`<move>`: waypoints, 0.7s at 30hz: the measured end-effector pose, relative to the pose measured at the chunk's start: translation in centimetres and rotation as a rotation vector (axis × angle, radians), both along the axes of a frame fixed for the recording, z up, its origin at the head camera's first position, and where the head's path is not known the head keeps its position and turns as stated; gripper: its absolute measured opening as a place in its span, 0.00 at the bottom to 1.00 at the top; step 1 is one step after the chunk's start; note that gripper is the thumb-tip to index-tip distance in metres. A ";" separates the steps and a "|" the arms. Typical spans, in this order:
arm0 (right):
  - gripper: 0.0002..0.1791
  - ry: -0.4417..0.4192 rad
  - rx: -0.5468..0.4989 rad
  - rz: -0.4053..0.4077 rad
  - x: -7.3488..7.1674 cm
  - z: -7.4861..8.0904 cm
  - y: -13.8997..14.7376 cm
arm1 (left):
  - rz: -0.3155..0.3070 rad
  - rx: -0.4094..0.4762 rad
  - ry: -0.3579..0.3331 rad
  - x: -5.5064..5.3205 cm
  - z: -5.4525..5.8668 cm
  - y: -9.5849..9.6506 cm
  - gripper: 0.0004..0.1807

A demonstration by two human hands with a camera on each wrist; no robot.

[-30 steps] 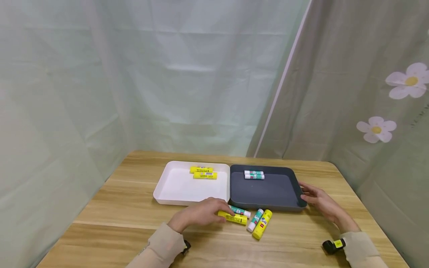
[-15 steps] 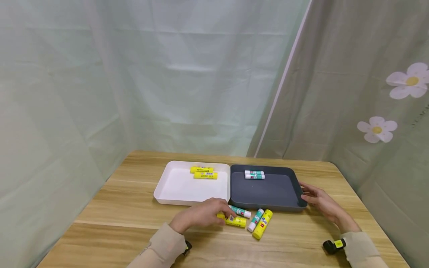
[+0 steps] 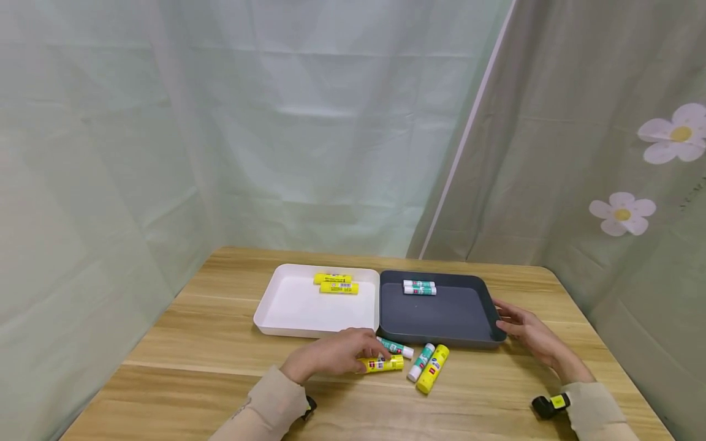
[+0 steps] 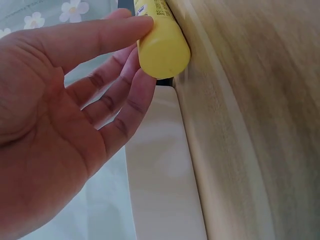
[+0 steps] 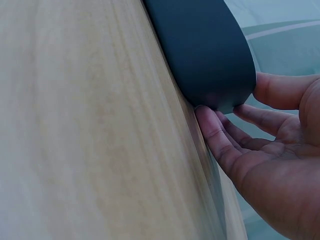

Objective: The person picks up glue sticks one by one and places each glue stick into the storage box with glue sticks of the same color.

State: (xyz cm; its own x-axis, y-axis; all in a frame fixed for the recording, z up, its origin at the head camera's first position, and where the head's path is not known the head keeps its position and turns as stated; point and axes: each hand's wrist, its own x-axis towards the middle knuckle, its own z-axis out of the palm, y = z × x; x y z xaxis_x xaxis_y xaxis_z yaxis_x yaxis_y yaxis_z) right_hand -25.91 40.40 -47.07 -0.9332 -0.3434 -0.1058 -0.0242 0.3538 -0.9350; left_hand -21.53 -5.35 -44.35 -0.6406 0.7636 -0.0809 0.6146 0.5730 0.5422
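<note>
My left hand (image 3: 343,352) is at the front of the trays, holding one end of a yellow glue stick (image 3: 391,363) that lies low over the table. Thumb on one side and fingers on the other pinch its rounded end (image 4: 165,52) in the left wrist view. Just behind it lies a green-and-white glue stick (image 3: 398,348). At the right end of the dark grey tray (image 3: 441,315), my right hand (image 3: 526,331) touches the wall with its fingertips. Its thumb rests near the rim and the fingers lie lower along the tray's outside (image 5: 215,55) in the right wrist view.
Two yellow glue sticks (image 3: 339,288) lie in the white tray (image 3: 289,309), which stands against the dark one. Two green-and-white glue sticks (image 3: 420,291) lie in the dark tray. In front are another green-and-white stick (image 3: 421,362) and a yellow stick (image 3: 432,369), side by side.
The yellow glue stick at my left hand has rolled about its length, so a different side of its label shows. My right hand has stayed at the dark tray.
</note>
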 end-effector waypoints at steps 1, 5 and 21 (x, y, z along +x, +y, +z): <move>0.40 -0.001 0.002 0.001 0.0 0.0 0.0 | 0.002 0.001 -0.009 0.0 0.0 0.0 0.27; 0.40 -0.004 0.008 0.001 0.0 -0.1 0.0 | 0.008 -0.010 -0.018 0.0 0.0 0.0 0.28; 0.40 -0.007 0.004 -0.002 -0.2 0.0 0.0 | -0.033 -0.013 -0.053 0.0 0.2 -0.4 0.27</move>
